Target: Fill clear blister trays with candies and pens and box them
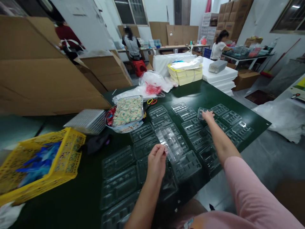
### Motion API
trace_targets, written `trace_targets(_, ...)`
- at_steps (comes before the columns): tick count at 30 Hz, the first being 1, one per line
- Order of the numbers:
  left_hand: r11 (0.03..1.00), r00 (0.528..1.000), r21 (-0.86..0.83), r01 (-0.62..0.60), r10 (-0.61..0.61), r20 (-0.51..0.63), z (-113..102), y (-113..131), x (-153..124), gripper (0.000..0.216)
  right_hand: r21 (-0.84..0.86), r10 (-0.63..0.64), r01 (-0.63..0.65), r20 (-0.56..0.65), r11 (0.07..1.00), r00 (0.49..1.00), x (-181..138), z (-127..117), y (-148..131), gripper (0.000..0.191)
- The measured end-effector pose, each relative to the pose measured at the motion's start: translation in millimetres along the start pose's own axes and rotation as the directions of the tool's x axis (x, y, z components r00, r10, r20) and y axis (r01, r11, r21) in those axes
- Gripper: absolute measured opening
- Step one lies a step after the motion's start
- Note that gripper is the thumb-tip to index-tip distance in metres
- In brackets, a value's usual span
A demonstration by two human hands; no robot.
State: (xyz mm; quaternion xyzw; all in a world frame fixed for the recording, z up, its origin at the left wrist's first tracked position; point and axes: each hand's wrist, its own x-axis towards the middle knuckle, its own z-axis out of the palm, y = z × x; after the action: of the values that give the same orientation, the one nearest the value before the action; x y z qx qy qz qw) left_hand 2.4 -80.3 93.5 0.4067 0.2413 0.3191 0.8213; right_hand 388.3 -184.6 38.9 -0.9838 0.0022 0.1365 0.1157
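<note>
My left hand [157, 159] is closed, its thumb and fingers pinching the edge of a clear plastic blister tray [170, 143] held above the table; whether it is one tray or a few nested ones I cannot tell. My right hand [208, 115] reaches forward, its fingers gripping another clear blister tray [200, 112] at the table surface. Around both hands, more clear trays lie in rows on the dark green table [190, 92], among them a moulded tray [187, 165] near the front edge and a tray [231, 117] at the right.
A basin [126, 127] carries a tray of small wrapped pieces [128, 109], with scissors [152, 101] beside it. On the left stands a yellow basket [69, 156] with blue items. Plastic bags [154, 82] and yellow stacks [186, 74] lie farther back. Other people work beyond.
</note>
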Motion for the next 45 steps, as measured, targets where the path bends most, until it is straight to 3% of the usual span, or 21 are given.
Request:
trace_targets(3, 1.0, 1.0, -0.014, 0.0, 0.0, 0.012, -1, -2, -3, 0.02, -0.08, -0.175, 0.183, 0.092, 0.98, 0.98, 0, 0, 10, 0.065)
trace_targets(6, 1.0, 0.999, -0.015, 0.014, -0.014, 0.03, -2, -5, -5, 0.02, -0.143, -0.335, 0.359, 0.171, 0.922, 0.927, 2, 5, 19, 0.084)
trace_targets(8, 1.0, 0.999, -0.01, 0.019, -0.019, 0.032, -3, -7, -5, 0.021, -0.178, -0.398, 0.43, 0.187, 0.885, 0.898, 4, 10, 22, 0.087)
trace_targets(10, 1.0, 0.999, -0.005, 0.015, -0.015, 0.03, -3, -8, -5, 0.021, -0.209, -0.434, 0.465, 0.179, 0.86, 0.883, 6, 15, 23, 0.079)
trace_targets(17, 1.0, 1.0, -0.012, 0.008, -0.008, 0.004, -3, -7, -6, 0.022, -0.296, -0.41, 0.408, 0.058, 0.864, 0.91, -3, 22, 16, 0.048)
trace_targets(25, 1.0, 0.999, -0.009, 0.018, -0.018, -0.027, 4, -5, -3, 0.024, -0.259, -0.372, 0.354, -0.023, 0.899, 0.928, -29, 23, 12, 0.047)
trace_targets(36, 0.999, 0.999, 0.006, 0.037, -0.037, 0.014, 16, -15, 6, 0.026, -0.064, -0.376, 0.37, -0.143, 0.927, 0.916, -62, -5, 13, 0.048)
trace_targets(38, 1.0, 0.999, -0.002, 0.028, -0.028, 0.019, 22, -17, 10, 0.027, 0.116, -0.479, 0.49, -0.112, 0.864, 0.871, -82, -2, 9, 0.052)
trace_targets(40, 0.999, 0.999, -0.022, 0.029, -0.028, 0.037, 29, -21, 14, 0.028, 0.488, -0.639, 0.549, 0.022, 0.678, 0.769, -110, 4, 8, 0.06)
trace_targets(42, 0.998, 0.997, -0.043, 0.04, -0.037, 0.068, 35, -24, 18, 0.03, 0.81, -0.778, 0.355, 0.185, 0.467, 0.601, -140, 11, 11, 0.069)
trace_targets(43, 0.998, 0.996, -0.051, 0.045, -0.041, 0.082, 38, -26, 20, 0.03, 0.877, -0.811, 0.228, 0.253, 0.423, 0.528, -153, 14, 14, 0.074)
trace_targets(44, 0.997, 0.995, -0.057, 0.046, -0.041, 0.091, 39, -28, 22, 0.031, 0.905, -0.824, 0.132, 0.298, 0.404, 0.482, -164, 16, 18, 0.079)
trace_targets(45, 0.997, 0.995, -0.06, 0.042, -0.037, 0.092, 41, -30, 24, 0.031, 0.917, -0.825, 0.076, 0.314, 0.392, 0.469, -173, 18, 22, 0.086)
